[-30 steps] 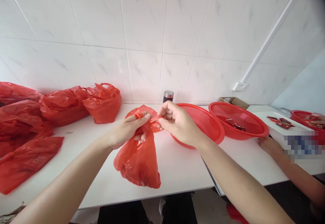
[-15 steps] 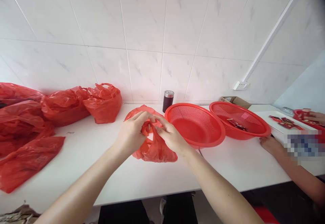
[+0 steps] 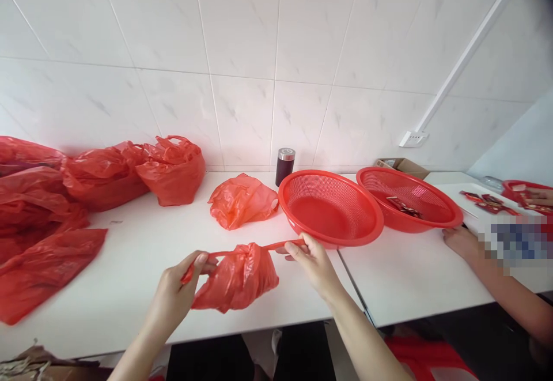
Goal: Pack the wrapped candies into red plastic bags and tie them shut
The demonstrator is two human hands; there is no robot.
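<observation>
**Both hands pinch the handles of a knotted red bag**

On my feed the left hand [image 3: 175, 294] closes thumb and fingers on one handle strip of the red plastic bag [image 3: 237, 277], and the right hand [image 3: 313, 260] pinches the other strip. The two strips run out taut and thin to either side. The bag itself hangs between the hands as a soft, crumpled bundle, low over the front of the white table [image 3: 142, 248]; I cannot tell whether its underside touches the top. The film is thin, glossy and creased.

Behind it a second bag [image 3: 242, 199] lies slumped on the table. Just right of the right hand stands a round red basket [image 3: 330, 208] of perforated plastic, and a second basket [image 3: 408, 196] sits beside it with a few small packets inside. A dark cylindrical flask [image 3: 285, 165] with a metal cap stands at the wall. To the left, a heap of bags [image 3: 103, 176] of the same shiny film is piled up.

The tabletop is smooth and matte. The wall [image 3: 242, 52] is large white tiles with grey veining. At far right another person's hand [image 3: 460, 241] rests on the table by the second basket.
</observation>
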